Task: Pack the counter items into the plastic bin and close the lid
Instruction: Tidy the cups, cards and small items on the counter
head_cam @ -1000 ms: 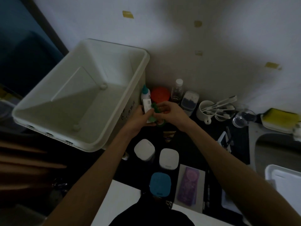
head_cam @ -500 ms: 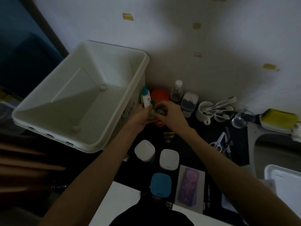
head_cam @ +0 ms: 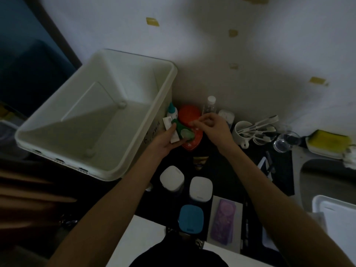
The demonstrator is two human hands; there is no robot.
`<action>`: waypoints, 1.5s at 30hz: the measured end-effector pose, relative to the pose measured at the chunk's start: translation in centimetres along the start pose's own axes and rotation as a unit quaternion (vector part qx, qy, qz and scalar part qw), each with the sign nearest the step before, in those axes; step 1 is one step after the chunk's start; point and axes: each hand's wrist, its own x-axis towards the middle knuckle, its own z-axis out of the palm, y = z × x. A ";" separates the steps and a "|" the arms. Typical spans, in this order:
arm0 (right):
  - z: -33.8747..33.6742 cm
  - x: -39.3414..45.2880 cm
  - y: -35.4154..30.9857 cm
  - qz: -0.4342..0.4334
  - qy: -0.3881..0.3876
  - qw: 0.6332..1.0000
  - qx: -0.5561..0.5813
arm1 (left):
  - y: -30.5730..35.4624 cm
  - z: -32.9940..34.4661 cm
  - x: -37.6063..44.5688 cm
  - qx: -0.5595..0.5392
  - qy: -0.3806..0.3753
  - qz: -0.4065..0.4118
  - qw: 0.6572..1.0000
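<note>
**First things going into the bin**

The left hand has its fingers curled round a small white box and a green packet, just beside the plastic bin at the desk's back edge. The right hand hovers over the red tin, fingers loosely bent, holding nothing. The bin looks empty – lift both things over its wall and set them low – don't drop them

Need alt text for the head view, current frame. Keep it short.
A person's left hand holds a green item and a small white box beside an empty white plastic bin, while the right hand hovers over an orange container. White and blue lidded jars, a mug of utensils and a glass sit on the dark counter.
</note>
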 end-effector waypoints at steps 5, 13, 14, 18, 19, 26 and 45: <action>1.3 0.0 2.6 0.010 0.018 0.996 -0.083 | -0.7 1.2 0.5 0.011 0.034 0.008 0.999; 1.8 1.4 4.1 0.173 -0.013 0.984 0.030 | -0.2 2.1 1.5 0.041 0.030 0.000 0.999; 1.5 1.5 4.0 0.174 -0.011 0.984 0.046 | 0.0 2.1 1.4 0.046 0.016 -0.005 0.999; -0.9 2.5 3.6 0.013 0.012 0.995 -0.102 | 0.5 1.0 2.0 0.097 -0.002 -0.034 0.995; -1.5 2.7 3.0 -0.021 -0.002 0.991 -0.131 | 0.7 0.7 2.1 0.105 -0.019 -0.051 0.993; -0.8 4.1 1.9 -0.122 -0.088 0.963 -0.224 | 0.1 0.8 2.4 0.235 -0.174 -0.065 0.954; -2.4 1.1 10.7 -0.014 -0.050 0.942 -0.332 | -3.8 -4.2 4.6 0.418 0.087 -0.125 0.896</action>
